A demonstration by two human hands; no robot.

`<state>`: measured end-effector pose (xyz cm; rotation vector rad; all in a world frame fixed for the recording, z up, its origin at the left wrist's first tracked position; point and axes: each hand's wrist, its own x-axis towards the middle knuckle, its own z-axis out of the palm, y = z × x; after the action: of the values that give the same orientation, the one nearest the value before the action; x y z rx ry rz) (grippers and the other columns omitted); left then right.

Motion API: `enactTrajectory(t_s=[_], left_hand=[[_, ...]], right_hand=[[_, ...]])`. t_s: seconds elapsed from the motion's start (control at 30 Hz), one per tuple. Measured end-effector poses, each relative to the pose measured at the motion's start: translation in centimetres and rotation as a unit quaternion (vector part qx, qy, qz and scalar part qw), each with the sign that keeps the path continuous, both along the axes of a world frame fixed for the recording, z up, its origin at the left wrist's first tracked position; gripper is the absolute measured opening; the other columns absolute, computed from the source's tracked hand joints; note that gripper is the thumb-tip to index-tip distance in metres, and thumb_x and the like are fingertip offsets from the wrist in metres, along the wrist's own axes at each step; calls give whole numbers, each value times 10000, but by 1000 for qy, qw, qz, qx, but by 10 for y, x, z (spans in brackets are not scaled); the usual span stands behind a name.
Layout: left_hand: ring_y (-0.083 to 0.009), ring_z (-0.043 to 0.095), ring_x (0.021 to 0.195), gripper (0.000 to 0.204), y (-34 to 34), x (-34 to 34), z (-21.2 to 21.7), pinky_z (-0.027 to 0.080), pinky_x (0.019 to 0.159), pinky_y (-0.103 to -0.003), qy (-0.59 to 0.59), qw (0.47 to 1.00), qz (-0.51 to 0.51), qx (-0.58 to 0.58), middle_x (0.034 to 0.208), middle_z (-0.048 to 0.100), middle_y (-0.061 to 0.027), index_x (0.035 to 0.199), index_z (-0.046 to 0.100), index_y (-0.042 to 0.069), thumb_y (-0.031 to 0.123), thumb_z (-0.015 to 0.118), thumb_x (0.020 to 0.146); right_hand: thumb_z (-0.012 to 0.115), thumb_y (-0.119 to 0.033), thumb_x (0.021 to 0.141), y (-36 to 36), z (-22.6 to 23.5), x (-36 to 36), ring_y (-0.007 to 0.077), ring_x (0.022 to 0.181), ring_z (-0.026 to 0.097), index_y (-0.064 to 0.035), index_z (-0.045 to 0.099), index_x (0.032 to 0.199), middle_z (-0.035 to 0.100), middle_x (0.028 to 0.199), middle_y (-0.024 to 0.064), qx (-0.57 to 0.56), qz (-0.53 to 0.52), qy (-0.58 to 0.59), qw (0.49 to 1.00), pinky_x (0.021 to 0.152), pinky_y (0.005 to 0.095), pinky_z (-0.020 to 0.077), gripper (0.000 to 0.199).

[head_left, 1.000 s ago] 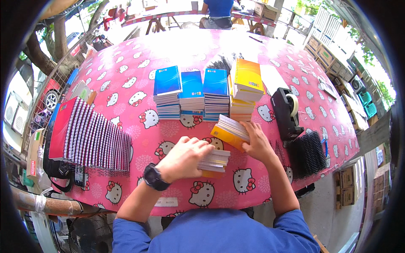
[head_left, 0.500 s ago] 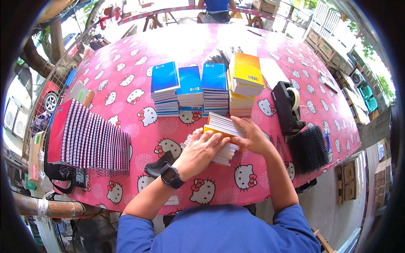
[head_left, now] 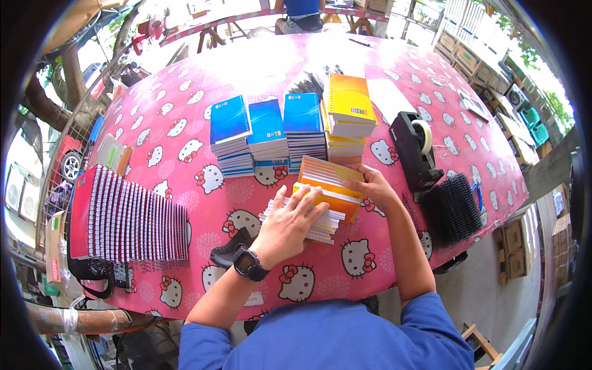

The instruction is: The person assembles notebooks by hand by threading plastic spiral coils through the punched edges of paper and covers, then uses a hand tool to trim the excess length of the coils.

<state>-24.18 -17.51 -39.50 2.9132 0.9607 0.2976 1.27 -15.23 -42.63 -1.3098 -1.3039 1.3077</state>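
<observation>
A stack of small notebooks with orange-yellow covers (head_left: 333,175) and white page edges lies in front of me, its upper part fanned out and tilted. My left hand (head_left: 288,216), with a black watch at the wrist, rests on the stack's left side with fingers spread. At the right edge, my right hand (head_left: 374,186) grips the upper notebooks between thumb and fingers; part of that grip is hidden. Just behind them stand piles of blue notebooks (head_left: 266,126) and a pile of yellow spiral-holed notebooks (head_left: 350,102).
Red-covered notebooks with spiral binding (head_left: 132,219) form a long row at the left. A black tape dispenser (head_left: 414,151) and a bundle of black binding coils (head_left: 451,205) lie to the right. A dark object (head_left: 233,250) sits by my left wrist. Another person (head_left: 300,15) sits far off.
My right hand has shifted slightly right and down, and the upper notebooks have fanned apart, showing more orange cover. My left hand has slid slightly left and down, its fingers spreading.
</observation>
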Motion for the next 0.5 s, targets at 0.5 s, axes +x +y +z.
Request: enactTrajectory(t_s=[0.5], left_hand=[[-223,461,1146,819,-6,-5,1,285,1025,-453,-66,997,-35,24,1206,472,-31,1285,469,198,90,787,538]], right_hand=[[767,-7,645,-33,-13,-3,144,987,563,-37,488,1225,598,1042,41,69,-52,22,996,890,333,458,645]])
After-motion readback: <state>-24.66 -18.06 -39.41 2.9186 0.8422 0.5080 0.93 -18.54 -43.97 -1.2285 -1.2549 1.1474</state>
